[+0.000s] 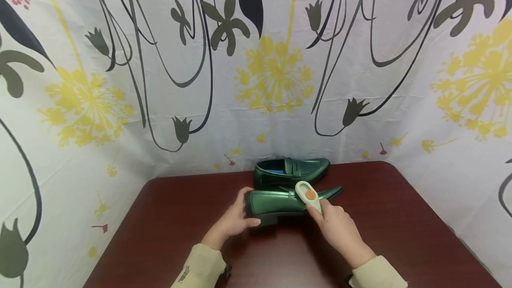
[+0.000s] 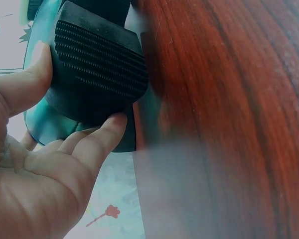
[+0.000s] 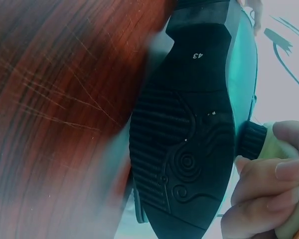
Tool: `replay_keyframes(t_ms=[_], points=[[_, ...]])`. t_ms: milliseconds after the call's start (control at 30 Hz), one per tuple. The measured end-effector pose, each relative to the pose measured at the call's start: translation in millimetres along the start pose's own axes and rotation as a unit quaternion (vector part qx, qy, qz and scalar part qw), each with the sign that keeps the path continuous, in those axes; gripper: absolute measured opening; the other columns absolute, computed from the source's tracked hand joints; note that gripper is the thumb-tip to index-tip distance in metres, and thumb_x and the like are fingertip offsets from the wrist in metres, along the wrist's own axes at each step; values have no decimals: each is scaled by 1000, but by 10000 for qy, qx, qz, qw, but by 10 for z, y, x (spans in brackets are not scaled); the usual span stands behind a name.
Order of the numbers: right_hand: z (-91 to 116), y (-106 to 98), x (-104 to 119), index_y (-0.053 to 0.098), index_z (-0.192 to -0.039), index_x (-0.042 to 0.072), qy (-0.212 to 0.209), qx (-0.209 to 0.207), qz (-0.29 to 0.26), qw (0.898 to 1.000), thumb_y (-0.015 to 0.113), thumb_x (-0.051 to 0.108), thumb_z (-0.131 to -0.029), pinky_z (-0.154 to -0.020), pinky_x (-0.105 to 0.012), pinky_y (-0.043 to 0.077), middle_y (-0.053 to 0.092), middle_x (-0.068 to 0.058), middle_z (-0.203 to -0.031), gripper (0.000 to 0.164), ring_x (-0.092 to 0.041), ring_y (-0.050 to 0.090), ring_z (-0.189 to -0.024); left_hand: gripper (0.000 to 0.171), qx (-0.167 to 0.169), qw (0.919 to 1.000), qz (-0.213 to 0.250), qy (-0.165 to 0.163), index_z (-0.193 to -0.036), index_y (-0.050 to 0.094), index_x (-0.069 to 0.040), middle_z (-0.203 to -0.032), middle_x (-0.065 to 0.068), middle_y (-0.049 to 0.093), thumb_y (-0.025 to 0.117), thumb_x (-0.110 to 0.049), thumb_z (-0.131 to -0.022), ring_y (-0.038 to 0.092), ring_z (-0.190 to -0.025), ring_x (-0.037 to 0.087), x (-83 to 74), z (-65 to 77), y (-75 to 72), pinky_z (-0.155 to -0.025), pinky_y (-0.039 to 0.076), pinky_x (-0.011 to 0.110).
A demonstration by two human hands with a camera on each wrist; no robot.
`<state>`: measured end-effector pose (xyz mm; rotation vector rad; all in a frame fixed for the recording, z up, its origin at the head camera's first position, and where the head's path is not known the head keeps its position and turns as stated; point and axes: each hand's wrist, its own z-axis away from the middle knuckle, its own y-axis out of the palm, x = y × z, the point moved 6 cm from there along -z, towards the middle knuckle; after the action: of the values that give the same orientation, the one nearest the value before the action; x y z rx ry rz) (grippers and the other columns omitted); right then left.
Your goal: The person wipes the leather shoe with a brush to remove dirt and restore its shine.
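Observation:
A shiny green loafer [image 1: 268,202] is held tipped on its side, its black sole [image 3: 189,99] facing the wearer and its toe to the right. Round its heel [image 2: 99,64] my left hand [image 1: 233,218] grips, with the thumb on one side and fingers on the other. My right hand [image 1: 340,230] holds a pale green brush [image 1: 303,189] with an orange oval on its back. Dark bristles [image 3: 252,139] meet the shoe's upper in the right wrist view. Behind it stands the matching loafer [image 1: 314,169], upright, its toe also to the right.
The dark red wooden table [image 1: 180,217] has rounded back corners. A white cloth [image 1: 224,146] with yellow, grey and red flower prints hangs along its back and sides. The second loafer stands close to the table's back edge.

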<state>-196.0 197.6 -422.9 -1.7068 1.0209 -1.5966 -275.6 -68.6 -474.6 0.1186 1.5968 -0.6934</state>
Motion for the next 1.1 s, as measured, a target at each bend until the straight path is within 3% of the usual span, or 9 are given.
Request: replay_keyframes(t_ms=[233, 367, 567, 1100], points=[[1, 24, 87, 60, -102, 3, -120, -40, 94, 9999, 53, 47, -103, -51, -35, 39, 55, -4, -68, 44, -19, 52, -58, 91, -30, 10000, 32, -18, -153, 18, -24, -149, 13, 49, 78, -4, -87, 55, -126, 28, 1, 7, -7, -108, 48, 50], [-10, 45, 128, 59, -97, 6, -121, -53, 98, 9999, 54, 46, -103, -50, -35, 38, 54, -3, -67, 41, -19, 51, -58, 92, -31, 10000, 45, 11, -153, 17, -20, -149, 14, 48, 78, -2, -86, 55, -127, 28, -4, 10, -7, -108, 48, 50], [-19, 77, 209, 59, -98, 7, -186, -83, 74, 9998, 55, 45, -103, -49, -34, 38, 54, -3, -67, 38, -19, 51, -56, 91, -49, 9999, 91, 34, -152, 18, -24, -151, 13, 46, 77, -3, -87, 53, -129, 28, 4, 0, -4, -110, 46, 50], [-75, 328, 509, 60, -91, 7, -851, -520, 640, 9930, 65, 41, -98, -45, -42, 42, 64, -12, -67, 36, -29, 62, -55, 94, -185, 9997, -130, -66, -153, 18, -24, -155, 13, 42, 80, -5, -85, 50, -134, 31, 44, -5, -19, -112, 43, 52]])
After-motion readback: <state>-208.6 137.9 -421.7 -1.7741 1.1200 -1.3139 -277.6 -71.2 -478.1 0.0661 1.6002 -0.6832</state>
